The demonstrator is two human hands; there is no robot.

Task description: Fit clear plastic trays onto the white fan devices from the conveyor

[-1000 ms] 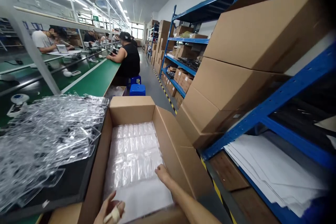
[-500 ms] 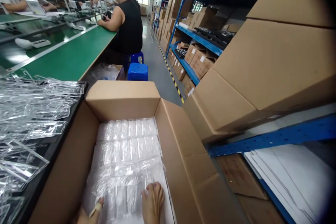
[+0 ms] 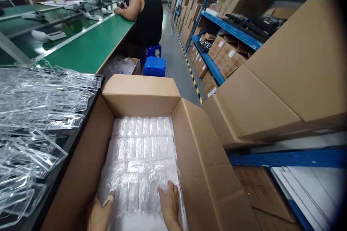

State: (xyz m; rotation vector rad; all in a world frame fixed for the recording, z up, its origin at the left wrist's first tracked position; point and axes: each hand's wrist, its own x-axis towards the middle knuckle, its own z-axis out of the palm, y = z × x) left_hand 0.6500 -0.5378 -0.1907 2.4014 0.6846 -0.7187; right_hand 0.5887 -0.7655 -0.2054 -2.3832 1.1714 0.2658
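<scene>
Clear packs (image 3: 146,148) rowed in the box (image 3: 141,86).
Right hand (image 3: 170,202) open at the near right; left hand (image 3: 101,211) at near left (fingers hidden, so I can't tell its grip). Light, even pressure should keep rows straight.

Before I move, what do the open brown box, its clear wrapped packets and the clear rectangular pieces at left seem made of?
Open brown box: probably matte cardboard, judging by its folded flaps.
Clear wrapped packets: thin, glossy plastic film, from wrinkles and glints; contents unclear.
Clear rectangular pieces: likely rigid, shiny plastic, transparent with bright edges.
</scene>
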